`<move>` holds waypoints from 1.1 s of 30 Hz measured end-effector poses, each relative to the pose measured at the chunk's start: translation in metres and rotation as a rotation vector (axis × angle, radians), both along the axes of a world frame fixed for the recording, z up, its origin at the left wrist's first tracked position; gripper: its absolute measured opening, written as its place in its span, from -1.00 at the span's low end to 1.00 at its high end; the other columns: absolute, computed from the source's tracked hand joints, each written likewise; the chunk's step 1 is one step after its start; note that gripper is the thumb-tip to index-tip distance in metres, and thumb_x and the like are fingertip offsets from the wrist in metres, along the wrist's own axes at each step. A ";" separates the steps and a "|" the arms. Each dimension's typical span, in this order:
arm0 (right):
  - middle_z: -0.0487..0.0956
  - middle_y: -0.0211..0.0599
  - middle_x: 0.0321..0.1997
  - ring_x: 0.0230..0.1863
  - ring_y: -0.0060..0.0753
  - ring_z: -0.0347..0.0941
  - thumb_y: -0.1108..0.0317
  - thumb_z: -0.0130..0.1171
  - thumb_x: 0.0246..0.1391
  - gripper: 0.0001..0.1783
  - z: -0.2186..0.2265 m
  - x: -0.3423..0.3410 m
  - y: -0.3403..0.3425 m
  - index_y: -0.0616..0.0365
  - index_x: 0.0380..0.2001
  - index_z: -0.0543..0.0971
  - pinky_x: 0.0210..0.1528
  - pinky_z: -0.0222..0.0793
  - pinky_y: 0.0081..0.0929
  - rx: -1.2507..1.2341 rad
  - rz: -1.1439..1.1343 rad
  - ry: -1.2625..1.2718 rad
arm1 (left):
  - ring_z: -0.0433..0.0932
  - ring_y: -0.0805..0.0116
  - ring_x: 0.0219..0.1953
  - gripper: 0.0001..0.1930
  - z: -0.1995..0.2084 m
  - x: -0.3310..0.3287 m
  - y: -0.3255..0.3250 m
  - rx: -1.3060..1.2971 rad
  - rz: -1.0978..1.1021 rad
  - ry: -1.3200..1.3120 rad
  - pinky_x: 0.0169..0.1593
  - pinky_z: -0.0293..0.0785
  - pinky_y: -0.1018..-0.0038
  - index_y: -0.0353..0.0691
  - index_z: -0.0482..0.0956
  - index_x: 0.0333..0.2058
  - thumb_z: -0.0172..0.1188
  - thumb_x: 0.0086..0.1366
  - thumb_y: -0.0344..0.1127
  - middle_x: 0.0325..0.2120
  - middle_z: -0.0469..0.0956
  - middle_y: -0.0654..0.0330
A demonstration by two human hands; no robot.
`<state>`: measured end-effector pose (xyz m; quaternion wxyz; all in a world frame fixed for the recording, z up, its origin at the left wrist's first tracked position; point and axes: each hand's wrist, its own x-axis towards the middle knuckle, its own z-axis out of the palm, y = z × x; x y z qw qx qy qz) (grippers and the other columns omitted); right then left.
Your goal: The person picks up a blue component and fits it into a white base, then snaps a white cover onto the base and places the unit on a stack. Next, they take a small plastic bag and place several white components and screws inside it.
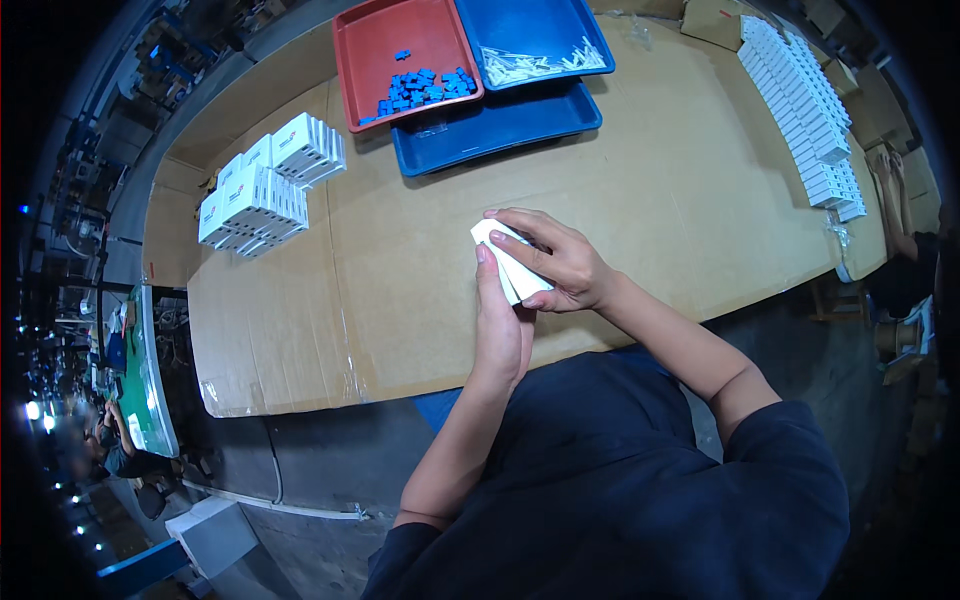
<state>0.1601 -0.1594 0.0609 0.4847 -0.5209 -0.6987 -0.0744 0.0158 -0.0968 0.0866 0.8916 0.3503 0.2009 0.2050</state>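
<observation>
both hands meet over a cardboard-covered table (680, 200), clamped together on a small white box (510, 262): the left hand (500, 330) presses its near side, the right hand (555, 262) wraps over its top. stacked white boxes (265, 185) sit far left of the hands; a red tray (360, 60) of blue pieces (425, 88) lies beyond them.

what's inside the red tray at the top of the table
The red tray holds a loose pile of small blue blocks, heaped toward its near right corner, one lying apart. The rest of its floor is bare. Anything beneath the pile is covered.
</observation>
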 end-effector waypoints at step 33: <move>0.42 0.17 0.37 0.35 0.20 0.40 0.04 0.16 0.27 -0.26 0.006 -0.031 -0.010 0.39 0.33 0.39 0.42 0.27 -0.06 -0.023 -0.013 0.476 | 0.50 0.29 0.18 -0.35 0.013 -0.003 0.005 0.019 -0.040 0.117 0.20 0.48 0.31 -0.19 0.28 0.33 -0.23 0.59 0.25 0.14 0.48 0.15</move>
